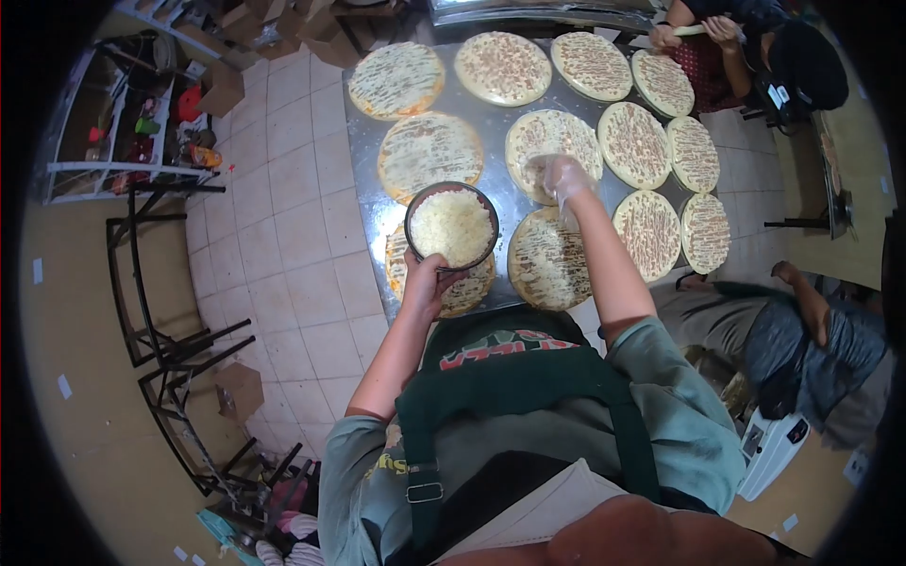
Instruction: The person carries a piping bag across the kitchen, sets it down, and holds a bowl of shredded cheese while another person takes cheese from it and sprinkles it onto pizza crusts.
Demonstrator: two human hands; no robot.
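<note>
My left hand holds a round dark bowl by its near rim, thumb over the edge. Grated white cheese fills the bowl. The bowl is above a pizza and partly hides it. In a clear plastic glove, my right hand hovers over another pizza in the middle of the metal table. Its fingers are blurred, so I cannot make out whether they hold anything. Just nearer to me lies a pizza with dark streaks and pale cheese on top.
Several more pizzas cover the table. At the far right a co-worker's hands hold a pale elongated object. Another person is at my right, near a white scale. A shelf rack and black metal frames stand left.
</note>
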